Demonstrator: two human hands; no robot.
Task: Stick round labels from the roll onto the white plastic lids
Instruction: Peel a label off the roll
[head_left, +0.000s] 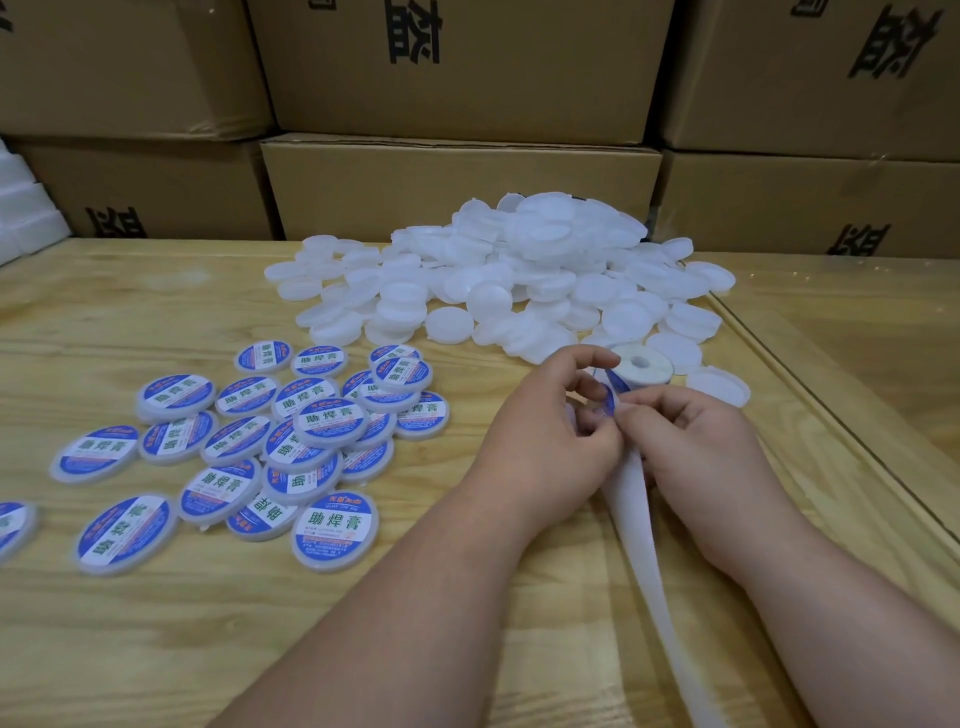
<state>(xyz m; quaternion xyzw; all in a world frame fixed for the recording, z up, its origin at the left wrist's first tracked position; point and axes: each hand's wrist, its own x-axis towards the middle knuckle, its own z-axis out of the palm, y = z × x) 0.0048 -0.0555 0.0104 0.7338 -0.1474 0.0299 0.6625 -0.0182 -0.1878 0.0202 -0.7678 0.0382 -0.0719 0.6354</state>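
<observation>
A heap of plain white plastic lids (519, 280) lies at the back of the wooden table. Left of my hands several lids with blue round labels (291, 447) are spread out. The label roll (641, 366) lies flat just beyond my hands, and its empty white backing strip (636, 525) trails toward me. My left hand (550, 431) and my right hand (691, 441) meet over the strip; their fingertips pinch a blue round label (609, 401) at the strip's edge. Whether a lid sits under my left hand is hidden.
Stacked cardboard boxes (457, 187) form a wall right behind the table. White foam-like blocks (26, 218) sit at the far left. A raised wooden edge (810, 395) runs diagonally along the right side of the table.
</observation>
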